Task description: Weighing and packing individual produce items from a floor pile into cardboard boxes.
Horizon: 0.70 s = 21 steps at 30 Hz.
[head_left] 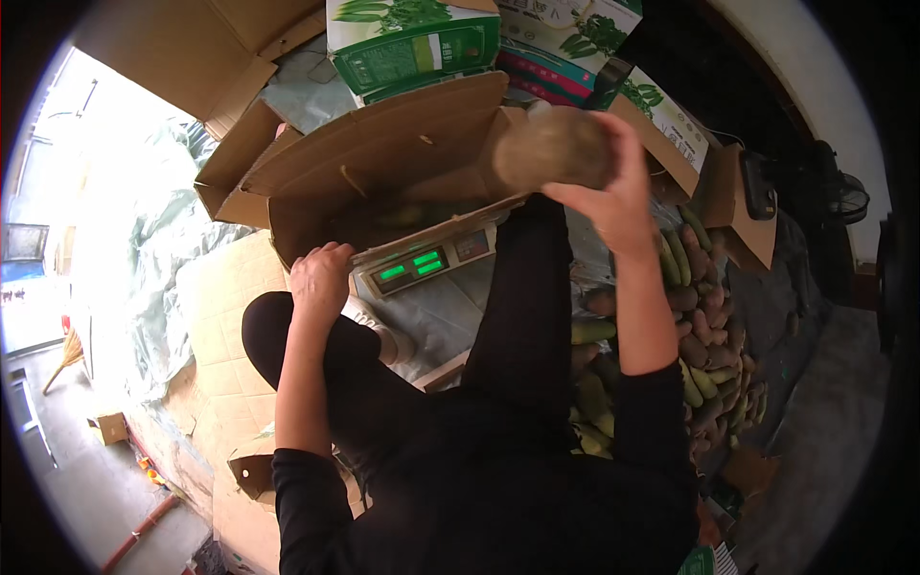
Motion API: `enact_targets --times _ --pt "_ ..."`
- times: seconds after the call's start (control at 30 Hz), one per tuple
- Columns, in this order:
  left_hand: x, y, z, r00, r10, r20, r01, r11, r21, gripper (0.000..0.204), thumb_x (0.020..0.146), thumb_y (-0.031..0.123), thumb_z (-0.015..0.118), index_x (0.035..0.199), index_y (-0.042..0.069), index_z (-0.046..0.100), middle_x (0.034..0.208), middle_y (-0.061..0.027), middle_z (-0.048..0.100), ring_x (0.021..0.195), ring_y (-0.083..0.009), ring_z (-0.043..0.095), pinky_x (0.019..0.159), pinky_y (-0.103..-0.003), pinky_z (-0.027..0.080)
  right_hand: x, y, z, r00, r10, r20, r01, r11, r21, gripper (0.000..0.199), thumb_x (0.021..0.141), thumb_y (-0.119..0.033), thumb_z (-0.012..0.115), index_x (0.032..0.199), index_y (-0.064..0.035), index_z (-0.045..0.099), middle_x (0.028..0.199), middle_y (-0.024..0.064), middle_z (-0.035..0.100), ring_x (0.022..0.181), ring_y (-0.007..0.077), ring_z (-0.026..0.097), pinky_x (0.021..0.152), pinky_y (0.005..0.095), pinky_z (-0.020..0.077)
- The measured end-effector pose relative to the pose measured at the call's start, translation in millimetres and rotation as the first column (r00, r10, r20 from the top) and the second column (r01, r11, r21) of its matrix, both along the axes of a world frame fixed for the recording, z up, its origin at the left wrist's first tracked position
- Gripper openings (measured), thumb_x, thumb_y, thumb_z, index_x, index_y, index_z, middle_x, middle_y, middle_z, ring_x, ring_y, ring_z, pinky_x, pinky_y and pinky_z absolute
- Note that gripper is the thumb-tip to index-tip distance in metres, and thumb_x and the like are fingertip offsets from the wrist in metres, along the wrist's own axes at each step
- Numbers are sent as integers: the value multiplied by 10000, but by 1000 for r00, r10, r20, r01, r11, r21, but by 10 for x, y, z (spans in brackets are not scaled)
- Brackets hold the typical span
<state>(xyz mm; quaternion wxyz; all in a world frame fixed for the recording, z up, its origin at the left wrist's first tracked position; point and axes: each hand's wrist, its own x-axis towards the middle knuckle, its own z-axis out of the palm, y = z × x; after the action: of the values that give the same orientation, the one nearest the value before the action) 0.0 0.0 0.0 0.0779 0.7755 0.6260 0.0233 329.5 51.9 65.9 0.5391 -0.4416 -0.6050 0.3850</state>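
My right hand (613,192) is raised over an open brown cardboard box (383,172) and grips a large brown-green oblong fruit (554,149). The box rests on a weighing scale (422,264) whose green display glows. My left hand (319,278) rests on the near left edge of the box, by the scale, fingers curled on the cardboard. Inside the box a few green fruits (407,213) show dimly. I sit with black-clad knees on either side of the scale.
A heap of green and brown fruit (704,335) lies on the floor at my right. Green-printed cartons (412,43) stack behind the box, with more flat and open cardboard (230,316) at left. A broom (62,359) lies far left.
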Motion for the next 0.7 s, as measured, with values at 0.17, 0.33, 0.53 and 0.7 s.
enact_targets --times 0.17,0.33,0.53,0.7 --pt "0 -9 26 1000 -10 8 10 1000 13 166 739 40 521 831 117 635 783 -54 599 815 -246 601 694 -385 453 -664 231 -132 947 56 315 -84 994 75 733 504 -153 822 1133 -73 453 1086 109 521 1015 266 530 867 343 438" --pt "8 4 27 999 -32 11 32 999 21 163 740 39 520 826 117 634 786 -56 601 810 -252 601 687 -390 453 -1278 402 -535 805 170 568 -223 975 25 679 499 -138 788 1097 -85 471 1089 144 523 1038 337 503 841 419 456" --pt "6 -13 23 1000 -24 -5 24 1000 0 162 743 36 522 830 116 632 792 -56 603 815 -253 601 683 -390 454 -1784 409 -806 479 278 832 -288 946 -150 660 631 -135 720 1230 -116 445 1145 119 513 1094 313 483 879 445 431" --pt "26 7 17 1000 -30 1 30 999 30 140 754 50 527 837 106 626 803 -66 606 820 -278 597 689 -400 465 -1618 379 -702 698 253 670 -224 966 -132 616 672 -200 727 1222 -109 466 1139 131 552 1070 319 524 883 435 435"
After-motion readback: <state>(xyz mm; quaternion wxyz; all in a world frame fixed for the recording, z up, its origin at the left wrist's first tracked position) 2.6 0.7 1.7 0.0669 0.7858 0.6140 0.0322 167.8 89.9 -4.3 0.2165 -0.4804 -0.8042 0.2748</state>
